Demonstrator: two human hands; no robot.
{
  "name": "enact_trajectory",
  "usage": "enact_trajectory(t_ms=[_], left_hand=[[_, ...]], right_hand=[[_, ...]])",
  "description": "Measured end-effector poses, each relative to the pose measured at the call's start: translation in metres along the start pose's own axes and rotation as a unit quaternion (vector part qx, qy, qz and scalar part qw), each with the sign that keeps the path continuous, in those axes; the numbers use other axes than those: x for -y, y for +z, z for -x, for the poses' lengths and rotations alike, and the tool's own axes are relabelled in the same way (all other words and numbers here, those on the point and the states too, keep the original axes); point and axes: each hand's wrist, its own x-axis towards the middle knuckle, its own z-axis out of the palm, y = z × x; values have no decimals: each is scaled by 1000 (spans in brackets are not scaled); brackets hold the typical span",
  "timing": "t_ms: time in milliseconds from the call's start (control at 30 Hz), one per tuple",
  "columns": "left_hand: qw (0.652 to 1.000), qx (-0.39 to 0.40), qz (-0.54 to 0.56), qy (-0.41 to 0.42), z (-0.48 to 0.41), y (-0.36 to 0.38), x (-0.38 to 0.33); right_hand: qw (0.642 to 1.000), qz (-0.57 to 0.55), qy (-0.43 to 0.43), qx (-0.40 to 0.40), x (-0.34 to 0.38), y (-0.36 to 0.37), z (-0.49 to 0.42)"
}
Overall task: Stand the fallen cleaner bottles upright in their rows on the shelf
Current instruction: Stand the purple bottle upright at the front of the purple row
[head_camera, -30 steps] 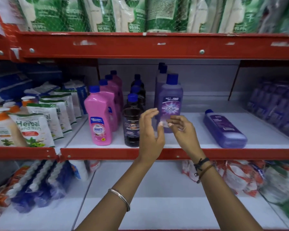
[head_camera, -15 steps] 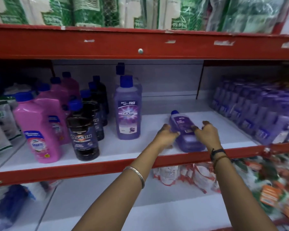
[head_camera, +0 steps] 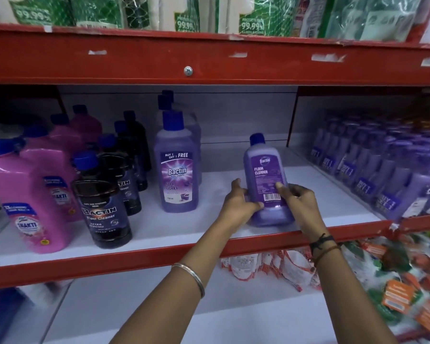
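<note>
Both hands close on the purple floor cleaner bottle (head_camera: 267,180) from either side: our left hand (head_camera: 238,203) wraps its lower left flank, thumb across the front, and our right hand (head_camera: 299,203) clasps the lower right flank with a thumb laid over the label beside the barcode. Each grip is full of bottle, neither slack. The bottle stands nearly upright near the front edge of the white shelf (head_camera: 209,227), its blue cap uppermost and its label facing us, the base seemingly at or just above the shelf; we cannot tell whether it has fully touched down.

We judge the step in hand to be the righting of this bottle, and it looks close to done. The bottle stands alone in the open stretch of shelf, well apart from the row of matching purple bottles (head_camera: 176,167) to its left, which runs back toward the wall behind a front bottle marked buy one get one free. Black bottles (head_camera: 102,207) and pink bottles (head_camera: 32,197) hold their own rows farther left; wrapped purple packs (head_camera: 382,175) fill the bay to the right.

The next move, as we read it, calls for setting the base flat, then sliding or lifting the bottle left into line with its purple row, keeping both grips low so the tall body does not tip, and releasing only once it stands steady.
</note>
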Motion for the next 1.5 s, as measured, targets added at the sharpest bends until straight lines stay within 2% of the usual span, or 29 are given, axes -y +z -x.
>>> enact_trajectory(t_ms=[133,300,533,733,867,1000,1100,1233,1367,1500], left_hand=[[997,-18,16,73,15,-16,-4],[992,-55,11,111,40,-43,-2],[980,-146,-2,137,79,-97,13],[973,-184,-13,142,96,-134,31],[966,-203,-54,153,96,-146,41],[964,-203,-77,156,96,-141,43],[949,-239,-85,189,103,-136,46],[949,-231,-47,208,106,-137,48],[964,-197,-2,179,95,-139,48],[977,-163,-7,134,84,-142,48]], right_hand=[[997,-41,-42,48,19,5,16],[991,-24,-79,107,33,21,35],[984,-24,-124,126,53,82,68],[982,-41,-128,132,49,131,88],[984,-62,-127,112,46,145,93],[991,-58,-117,27,40,149,92],[989,-27,-142,6,37,150,91],[991,-18,-123,47,31,149,88],[981,-106,-86,136,41,137,90],[975,-107,-68,184,47,133,89]])
